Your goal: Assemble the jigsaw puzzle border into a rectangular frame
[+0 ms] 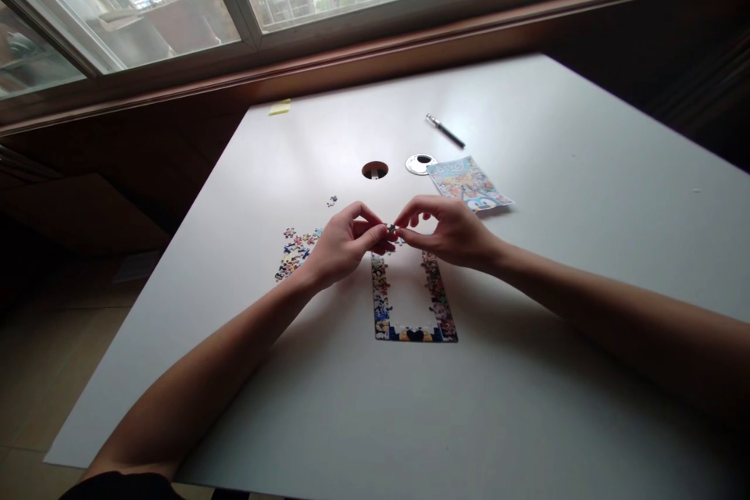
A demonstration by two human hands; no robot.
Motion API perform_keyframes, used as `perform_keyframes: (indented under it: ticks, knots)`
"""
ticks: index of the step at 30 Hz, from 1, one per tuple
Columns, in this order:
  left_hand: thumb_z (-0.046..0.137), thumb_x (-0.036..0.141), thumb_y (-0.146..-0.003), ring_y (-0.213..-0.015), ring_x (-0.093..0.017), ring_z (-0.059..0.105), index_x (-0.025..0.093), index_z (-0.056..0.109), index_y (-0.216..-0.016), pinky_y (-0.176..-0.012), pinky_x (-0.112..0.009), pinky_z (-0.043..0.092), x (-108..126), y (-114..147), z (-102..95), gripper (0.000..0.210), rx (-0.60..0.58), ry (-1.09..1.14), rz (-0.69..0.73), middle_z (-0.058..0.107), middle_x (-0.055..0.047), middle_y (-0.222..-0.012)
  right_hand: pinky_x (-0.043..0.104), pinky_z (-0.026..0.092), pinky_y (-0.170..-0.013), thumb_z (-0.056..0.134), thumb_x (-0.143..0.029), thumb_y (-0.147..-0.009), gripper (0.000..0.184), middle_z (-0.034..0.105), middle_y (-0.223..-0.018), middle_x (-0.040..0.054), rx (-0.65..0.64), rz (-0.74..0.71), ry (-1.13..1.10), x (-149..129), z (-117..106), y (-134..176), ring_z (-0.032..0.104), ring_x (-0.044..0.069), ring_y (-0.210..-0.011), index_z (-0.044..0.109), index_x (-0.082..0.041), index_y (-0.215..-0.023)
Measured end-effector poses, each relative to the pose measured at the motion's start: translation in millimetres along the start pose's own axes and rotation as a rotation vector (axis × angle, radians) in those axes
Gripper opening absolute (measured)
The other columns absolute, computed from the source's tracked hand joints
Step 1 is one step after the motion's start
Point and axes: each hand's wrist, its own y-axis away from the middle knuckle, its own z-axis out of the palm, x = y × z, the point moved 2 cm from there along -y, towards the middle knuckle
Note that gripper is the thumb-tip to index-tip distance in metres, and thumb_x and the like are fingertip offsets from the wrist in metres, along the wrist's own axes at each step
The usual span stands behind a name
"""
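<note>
Between the fingertips of both hands is a small jigsaw puzzle piece (391, 228). My left hand (347, 241) pinches it from the left, and my right hand (444, 230) closes thumb and forefinger on its right side. Beneath the hands lies a rectangular puzzle frame (415, 334) of joined border pieces, with bare tabletop inside it. Its far edge is partly hidden by my fingers. A pile of loose puzzle pieces (296, 251) spreads left of the frame, partly behind my left hand.
A few puzzle pieces (332, 201) lie apart beyond the pile. Farther back are a round hole (375, 170) in the white table (504, 422), a round cover (417, 166), a colourful printed sheet (470, 183) and a pen (445, 130). A yellow sticky note (280, 107) marks the far left corner.
</note>
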Motion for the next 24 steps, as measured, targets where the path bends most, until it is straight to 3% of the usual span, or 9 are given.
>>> perform_keyframes:
  ticks: [2, 7, 10, 13, 17, 24]
  knots:
    - [0.067, 0.032, -0.094, -0.078, -0.019, 0.074, 0.017, 0.056, -0.095, -0.075, -0.037, 0.062, -1, -1, -1.1, 0.019, 0.001, -0.076, 0.02, 0.075, -0.008, -0.085, 0.033, 0.046, -0.065, 0.071, -0.032, -0.081, 0.01, 0.071, -0.076, 0.0024, -0.031, 0.011, 0.041, 3, -2, -1, 0.06, 0.016, -0.071, 0.072, -0.022, -0.079]
    - [0.062, 0.022, -0.09, -0.077, -0.015, 0.066, 0.018, 0.066, -0.089, -0.069, -0.03, 0.054, -3, -2, -8.8, 0.005, 0.146, -0.528, 0.213, 0.071, -0.004, -0.085, 0.032, 0.041, -0.058, 0.07, -0.024, -0.075, 0.005, 0.066, -0.063, -0.0007, -0.178, 0.097, 0.174, 15, -10, -6, 0.056, 0.014, -0.059, 0.074, -0.024, -0.072]
    - [0.059, 0.015, -0.087, -0.076, -0.015, 0.063, 0.019, 0.068, -0.089, -0.068, -0.029, 0.051, -5, -2, -10.3, 0.009, 0.13, -0.657, 0.312, 0.07, -0.003, -0.084, 0.033, 0.042, -0.062, 0.07, -0.021, -0.073, 0.006, 0.066, -0.066, -0.0004, -0.19, 0.088, 0.216, 18, -15, -8, 0.058, 0.016, -0.063, 0.073, -0.025, -0.071]
    - [0.06, 0.011, -0.086, -0.087, -0.018, 0.063, 0.021, 0.069, -0.09, -0.078, -0.034, 0.052, -6, -1, -9.2, 0.014, 0.106, -0.763, 0.418, 0.071, -0.004, -0.092, 0.034, 0.045, -0.069, 0.072, -0.019, -0.071, 0.01, 0.069, -0.078, 0.0017, -0.25, 0.019, 0.205, 18, -16, -8, 0.06, 0.018, -0.072, 0.075, -0.026, -0.078]
    - [0.059, 0.009, -0.087, -0.091, -0.019, 0.062, 0.022, 0.07, -0.09, -0.085, -0.036, 0.05, -7, 0, -6.7, 0.017, 0.079, -0.806, 0.465, 0.07, -0.003, -0.093, 0.036, 0.047, -0.077, 0.071, -0.021, -0.077, 0.017, 0.068, -0.091, 0.0047, -0.376, -0.076, 0.196, 15, -12, -4, 0.062, 0.02, -0.082, 0.079, -0.029, -0.089]
    - [0.06, 0.008, -0.086, -0.09, -0.019, 0.062, 0.022, 0.07, -0.09, -0.083, -0.035, 0.05, -7, -1, -7.2, 0.018, 0.082, -0.782, 0.449, 0.07, -0.003, -0.092, 0.036, 0.047, -0.074, 0.073, -0.024, -0.077, 0.004, 0.069, -0.086, 0.0042, -0.387, -0.071, 0.178, 11, -12, -4, 0.062, 0.02, -0.079, 0.076, -0.026, -0.077]
